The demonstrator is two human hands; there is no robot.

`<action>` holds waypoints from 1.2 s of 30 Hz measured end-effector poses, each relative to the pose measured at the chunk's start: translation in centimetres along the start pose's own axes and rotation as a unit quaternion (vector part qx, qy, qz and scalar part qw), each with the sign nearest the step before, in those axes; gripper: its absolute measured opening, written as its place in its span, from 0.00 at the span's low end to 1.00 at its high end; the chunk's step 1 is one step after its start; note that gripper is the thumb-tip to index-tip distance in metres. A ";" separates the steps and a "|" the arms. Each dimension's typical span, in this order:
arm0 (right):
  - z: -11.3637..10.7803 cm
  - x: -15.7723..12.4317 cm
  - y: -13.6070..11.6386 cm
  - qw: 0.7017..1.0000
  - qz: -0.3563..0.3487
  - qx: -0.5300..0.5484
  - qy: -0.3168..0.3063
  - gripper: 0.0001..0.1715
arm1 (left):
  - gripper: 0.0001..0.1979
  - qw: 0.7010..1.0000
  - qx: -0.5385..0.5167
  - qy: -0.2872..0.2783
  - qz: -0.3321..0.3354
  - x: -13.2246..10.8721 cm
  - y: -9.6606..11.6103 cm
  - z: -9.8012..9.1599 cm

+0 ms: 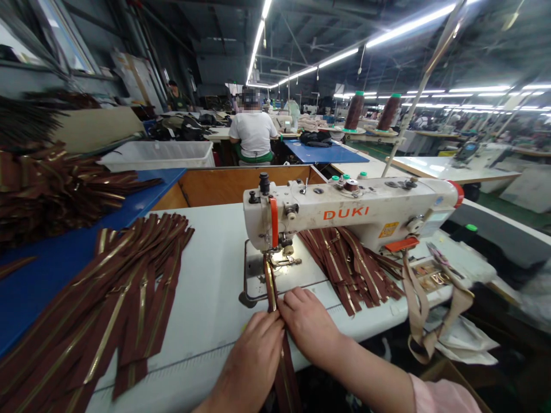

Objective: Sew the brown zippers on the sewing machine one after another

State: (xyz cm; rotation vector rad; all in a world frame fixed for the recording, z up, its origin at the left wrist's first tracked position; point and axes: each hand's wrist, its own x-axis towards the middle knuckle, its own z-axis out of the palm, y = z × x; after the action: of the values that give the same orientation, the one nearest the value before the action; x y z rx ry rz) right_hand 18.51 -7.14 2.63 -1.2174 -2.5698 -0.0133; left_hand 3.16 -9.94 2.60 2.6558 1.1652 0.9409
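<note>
A brown zipper (271, 287) with gold teeth runs from under the presser foot of a white DUKI sewing machine (344, 215) toward me and hangs over the table's front edge. My left hand (253, 355) presses on the zipper's left side with fingers curled down. My right hand (307, 321) holds its right side, fingers bent against the tape. The two hands touch each other over the zipper, just in front of the needle plate (258, 275).
A fan of brown zippers (116, 304) lies at my left on the white table (210, 298) and blue board (51, 264). More zippers (353, 267) pile behind the needle. Beige straps (419, 315) hang at right. A person in white (252, 135) sits ahead, back turned.
</note>
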 end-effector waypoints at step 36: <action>-0.3 -0.4 1.6 0.999 -0.044 0.023 0.015 0.07 | 0.15 0.996 0.045 -0.066 0.038 1.9 -4.6 -0.3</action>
State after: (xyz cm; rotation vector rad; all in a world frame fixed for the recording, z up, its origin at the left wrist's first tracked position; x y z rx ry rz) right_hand 20.07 -6.43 2.61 -1.0804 -2.5812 0.0098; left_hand 1.04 -5.39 2.28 2.8016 1.1106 0.7275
